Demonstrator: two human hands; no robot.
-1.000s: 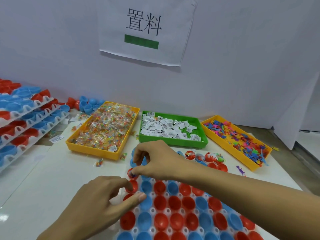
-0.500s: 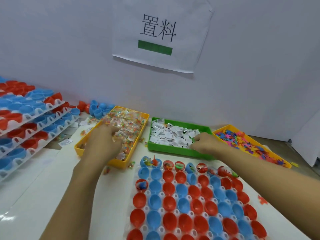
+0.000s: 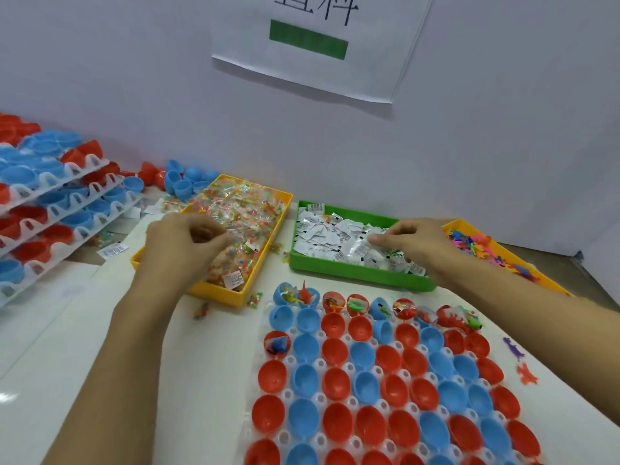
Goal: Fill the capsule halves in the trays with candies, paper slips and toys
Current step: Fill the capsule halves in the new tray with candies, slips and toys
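Note:
A clear tray [image 3: 320, 364] of red and blue capsule halves lies in front of me; its far row and one red half [image 3: 277, 343] at the left hold fillings. My left hand [image 3: 183, 245] is in the yellow bin of wrapped candies [image 3: 250, 214], fingers curled around candy packets. Over the green bin of white paper slips [image 3: 330, 234], my right hand [image 3: 414, 243] pinches a slip between thumb and fingers. A second yellow bin with colourful small toys [image 3: 476, 243] sits at the right, partly hidden by my right arm.
Stacked trays of capsule halves [image 3: 50, 209] stand at the left, with loose blue halves [image 3: 184, 182] behind the candy bin. Stray candies [image 3: 201, 310] and loose toys [image 3: 525, 372] lie on the white table. A wall with a paper sign [image 3: 318, 45] closes the back.
One second ago both hands were at the capsule tray's left edge. They then reached out to the bins, and now the left grips candies while the right pinches a slip.

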